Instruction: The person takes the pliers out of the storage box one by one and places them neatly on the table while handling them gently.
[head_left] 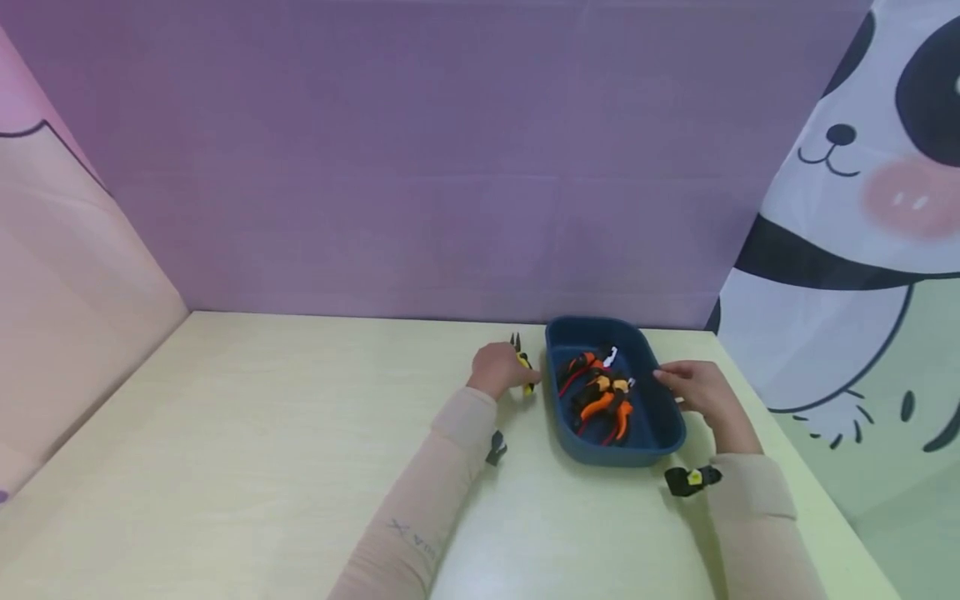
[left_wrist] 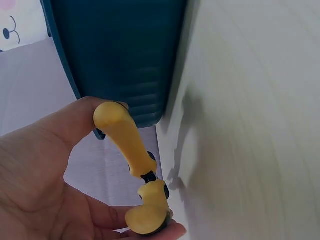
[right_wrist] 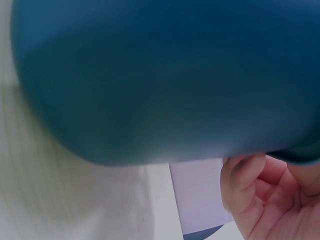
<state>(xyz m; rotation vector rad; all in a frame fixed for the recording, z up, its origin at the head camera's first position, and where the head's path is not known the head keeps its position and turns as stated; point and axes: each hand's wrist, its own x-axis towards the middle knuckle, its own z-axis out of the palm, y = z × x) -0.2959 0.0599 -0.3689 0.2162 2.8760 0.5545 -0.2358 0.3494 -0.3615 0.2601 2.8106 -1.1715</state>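
Grips, in the left hand [head_left: 498, 369], one pair of slim-nosed metal pliers with curved yellow-and-black handles [head_left: 525, 360], thumb against one handle and fingers against the other. Points nose-first toward the table's back edge, leaning slightly left; runs along a mostly front-to-back long axis, handle ends nearer the wearer and spread apart. Hangs just above the pale wood-grain tabletop [head_left: 300, 433], casting a separate shadow there, just left of one deep dark-blue rectangular bin with rounded corners [head_left: 607, 455].

Pinches, with the right hand [head_left: 701, 392], the bin's right rim between thumb and fingers. Contains, within the bin, a jumbled heap of pliers with orange, red and black handles [head_left: 622, 408]: at least three, perhaps four, hard to tell through the overlap.

Numbers two, farther out, for pale beige sleeves [head_left: 427, 492] and small black wrist-worn devices [head_left: 678, 482]. Backs onto one plain purple fabric sheet [head_left: 450, 167]; borders, at the right, on one large black-and-white printed panda [head_left: 825, 342].
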